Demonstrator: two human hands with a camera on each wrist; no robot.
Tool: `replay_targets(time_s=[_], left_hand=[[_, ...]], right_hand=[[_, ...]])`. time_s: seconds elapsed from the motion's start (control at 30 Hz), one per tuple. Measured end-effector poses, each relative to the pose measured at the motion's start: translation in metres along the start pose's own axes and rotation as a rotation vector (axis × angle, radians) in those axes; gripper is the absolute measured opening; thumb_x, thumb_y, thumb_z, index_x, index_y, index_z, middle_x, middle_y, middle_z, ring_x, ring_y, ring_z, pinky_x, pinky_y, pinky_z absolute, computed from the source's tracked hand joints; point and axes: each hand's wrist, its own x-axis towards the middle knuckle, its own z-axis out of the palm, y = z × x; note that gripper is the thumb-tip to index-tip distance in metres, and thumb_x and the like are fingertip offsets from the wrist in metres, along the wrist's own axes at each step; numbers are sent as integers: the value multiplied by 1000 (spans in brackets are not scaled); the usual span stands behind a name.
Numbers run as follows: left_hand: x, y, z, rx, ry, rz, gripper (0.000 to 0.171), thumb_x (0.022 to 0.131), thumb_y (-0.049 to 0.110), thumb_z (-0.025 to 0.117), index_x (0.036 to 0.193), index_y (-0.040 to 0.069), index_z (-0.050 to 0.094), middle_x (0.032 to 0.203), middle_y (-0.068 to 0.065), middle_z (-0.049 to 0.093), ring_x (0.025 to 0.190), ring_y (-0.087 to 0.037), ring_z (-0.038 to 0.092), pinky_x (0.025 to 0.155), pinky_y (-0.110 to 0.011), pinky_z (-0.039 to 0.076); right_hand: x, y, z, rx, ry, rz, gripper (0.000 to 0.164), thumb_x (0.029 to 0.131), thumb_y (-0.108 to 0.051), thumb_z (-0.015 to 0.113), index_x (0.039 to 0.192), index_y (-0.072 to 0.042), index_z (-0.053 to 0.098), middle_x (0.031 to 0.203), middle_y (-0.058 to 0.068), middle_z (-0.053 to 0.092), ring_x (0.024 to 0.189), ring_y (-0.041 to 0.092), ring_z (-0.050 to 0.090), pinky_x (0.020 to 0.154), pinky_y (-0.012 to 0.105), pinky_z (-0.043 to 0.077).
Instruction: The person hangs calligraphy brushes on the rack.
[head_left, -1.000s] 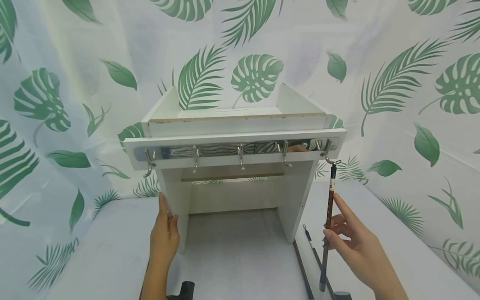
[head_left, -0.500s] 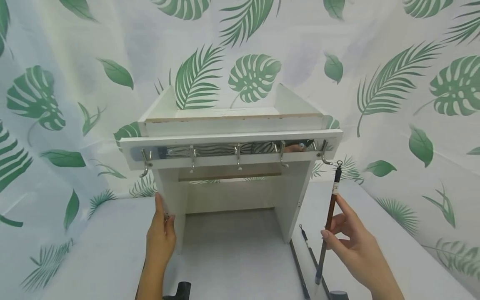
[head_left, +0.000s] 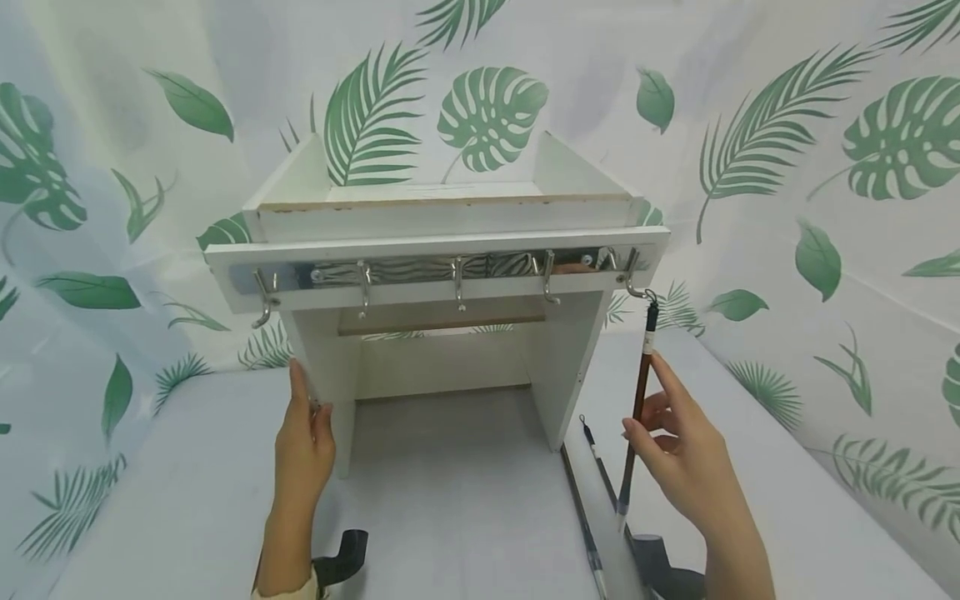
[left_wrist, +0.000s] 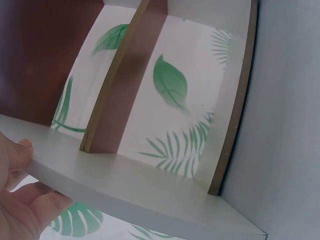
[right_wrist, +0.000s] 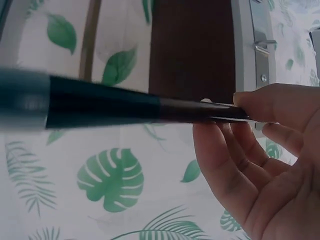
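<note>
My right hand (head_left: 686, 454) pinches a calligraphy brush (head_left: 642, 379) by its brown handle, tip down, with the index finger stretched up along it. The loop at the brush's top is at the tip of the rightmost metal hook (head_left: 633, 279); whether it is over the tip I cannot tell. That hook belongs to a hook rail (head_left: 427, 293) across the front of a white wooden shelf unit (head_left: 442, 221). My left hand (head_left: 302, 454) holds the front edge of the unit's left side panel (left_wrist: 125, 185), thumb inside and fingers outside.
Two more brushes lie on the white table to the unit's right, one dark (head_left: 581, 508), the other with a looped end (head_left: 596, 454). Several other hooks line the rail. Black curved pieces (head_left: 345, 557) show near both wrists. Leaf-patterned sheeting (head_left: 757, 275) stands behind.
The brush loop moved right, off the hook tip, half a second ago, and is back at the tip now. The left hand keeps its hold. The head view has tilted down slightly.
</note>
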Motion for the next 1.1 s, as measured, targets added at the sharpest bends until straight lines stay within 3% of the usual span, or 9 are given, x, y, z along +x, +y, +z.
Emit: replay_targets(time_s=[0.47,0.9,1.1], left_hand=[[0,2,-2,-12,-30,-60,73,90,-6,47,147,8,5,130,-37,38,104,-50,51,79,-59,46],[1,3,-2,-21,-44,-81,71,91,-4,47,147,7,5,129,-35,40,105,-49,51,81,-58,46],[1,2,-1,-15,-29,-57,70,91,-4,47,147,5,7,127,-36,41,105,-49,51,81,-58,45]], right_hand=[[2,2,-2,-93,14,-28,87,67,15,69,142,-8,31,77,5,52,68,-6,51,59,1,43],[3,0,-3,-130,4,-24,85,68,13,70,142,-9,33,80,6,51,69,-6,50,58,1,41],[2,0,-3,-141,6,-41,85,67,13,70,141,-8,33,79,6,51,68,-4,50,58,1,41]])
